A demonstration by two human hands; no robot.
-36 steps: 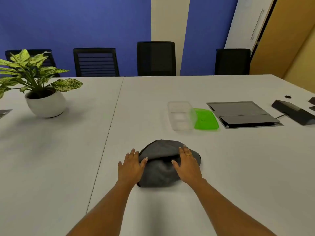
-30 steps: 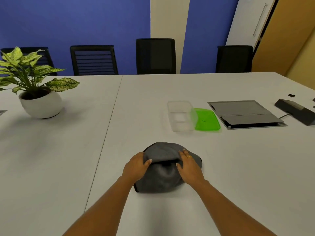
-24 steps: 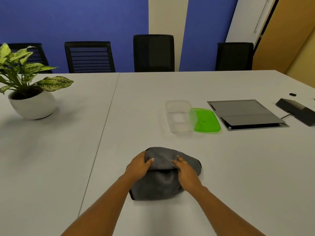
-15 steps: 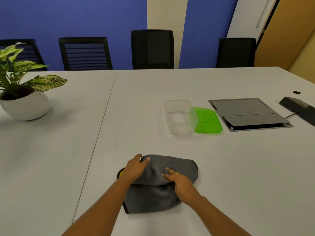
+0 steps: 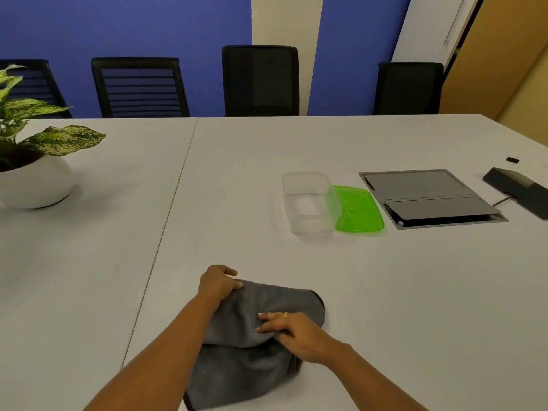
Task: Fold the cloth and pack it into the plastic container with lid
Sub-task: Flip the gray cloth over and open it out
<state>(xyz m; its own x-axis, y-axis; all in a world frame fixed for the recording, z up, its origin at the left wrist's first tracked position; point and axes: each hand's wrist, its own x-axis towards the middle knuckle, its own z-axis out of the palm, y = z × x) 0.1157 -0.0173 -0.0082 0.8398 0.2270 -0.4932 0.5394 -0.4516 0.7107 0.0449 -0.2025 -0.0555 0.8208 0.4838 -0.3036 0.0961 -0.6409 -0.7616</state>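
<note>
Nothing here carries writing I can read: no label, brand, number or sign shows anywhere on the things around me.

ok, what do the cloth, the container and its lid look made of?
cloth: soft matte grey fabric, maybe microfibre; it creases and sags. container: clear, faintly frosted plastic; table shows through. lid: glossy translucent green plastic, by its sheen.

A long white conference table point(image 5: 267, 149), seamed where two tops meet, stands before a blue wall point(image 5: 118, 25) broken by a cream strip point(image 5: 286, 22), with four black office chairs point(image 5: 260, 81) along its far side, a tan wooden panel point(image 5: 504, 54) at right and a potted plant point(image 5: 35, 173) at left.
</note>
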